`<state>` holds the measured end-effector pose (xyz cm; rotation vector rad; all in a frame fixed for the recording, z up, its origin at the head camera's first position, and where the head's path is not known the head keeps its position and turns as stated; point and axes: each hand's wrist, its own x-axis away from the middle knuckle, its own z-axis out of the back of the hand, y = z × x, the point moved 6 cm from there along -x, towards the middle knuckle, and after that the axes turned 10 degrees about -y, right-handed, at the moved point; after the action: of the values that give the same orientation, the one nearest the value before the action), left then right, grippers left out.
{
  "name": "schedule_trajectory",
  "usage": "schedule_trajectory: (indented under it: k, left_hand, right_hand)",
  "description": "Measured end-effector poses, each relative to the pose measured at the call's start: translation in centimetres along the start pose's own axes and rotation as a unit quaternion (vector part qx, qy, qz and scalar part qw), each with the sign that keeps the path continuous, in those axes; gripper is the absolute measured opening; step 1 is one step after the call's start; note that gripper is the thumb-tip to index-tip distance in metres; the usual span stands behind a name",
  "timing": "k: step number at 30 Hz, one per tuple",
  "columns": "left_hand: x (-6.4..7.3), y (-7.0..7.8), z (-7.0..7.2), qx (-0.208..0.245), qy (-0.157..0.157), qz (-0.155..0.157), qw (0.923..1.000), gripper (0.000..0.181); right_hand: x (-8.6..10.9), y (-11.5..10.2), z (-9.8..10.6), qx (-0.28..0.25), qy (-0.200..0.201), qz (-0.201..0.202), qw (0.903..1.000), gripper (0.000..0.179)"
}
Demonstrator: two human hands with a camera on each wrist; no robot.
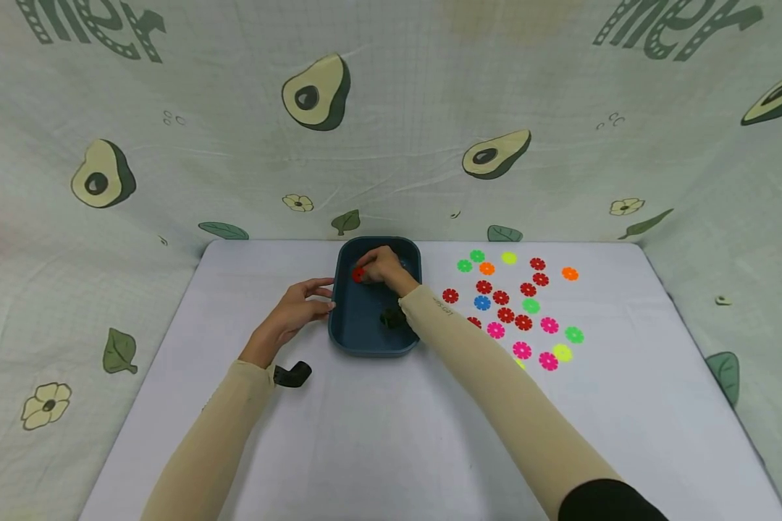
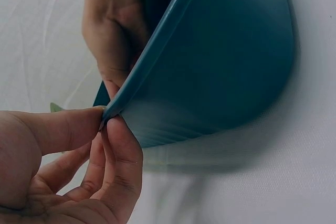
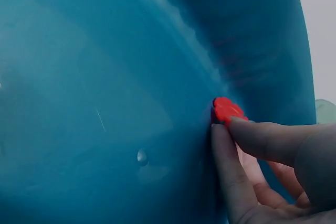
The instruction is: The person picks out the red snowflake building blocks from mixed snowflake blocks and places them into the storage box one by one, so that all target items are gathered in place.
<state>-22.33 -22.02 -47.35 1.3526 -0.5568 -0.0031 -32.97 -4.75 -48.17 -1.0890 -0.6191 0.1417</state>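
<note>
A dark blue rectangular tray point(image 1: 365, 336) with raised walls stands at the back of the table. My right hand point(image 1: 383, 266) reaches inside it and pinches a red, scallop-edged plastic disc point(image 3: 229, 109) between thumb and finger, low by the tray wall. At the tray's left side is my left hand point(image 1: 292, 312); in the left wrist view its thumb and forefinger pinch the rim point(image 2: 122, 95). Several loose flower-like discs lie to the right of the tray, among them a blue disc point(image 1: 482, 303), red ones, green ones and pink ones.
The white table point(image 1: 378, 441) meets a hanging cloth point(image 1: 404, 94) printed with avocados at its back edge. A black wrist device point(image 1: 293, 375) sticks out beside the left sleeve. My right forearm crosses in front of some of the discs. An orange disc point(image 1: 570, 273) lies farther right.
</note>
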Motion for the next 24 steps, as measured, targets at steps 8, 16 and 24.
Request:
schedule_trajectory:
  k: [8,16,24]
  left_hand:
    - [-0.1,0.0,-0.2,0.002,0.000,0.000,1.0000,0.062]
    - [-0.1,0.0,-0.2,0.002,0.001,0.002,1.0000,0.063]
    - [0.0,0.0,-0.1,-0.002,0.005,0.008,1.0000,0.063]
  right_hand:
    - [0.2,-0.2,0.4,0.022,0.009,0.027,0.9994,0.037]
    - [0.6,-0.6,0.8,0.010,-0.005,0.039,0.9992,0.037]
    - [1.2,-1.4,1.1,-0.026,-0.025,0.048,0.9982,0.037]
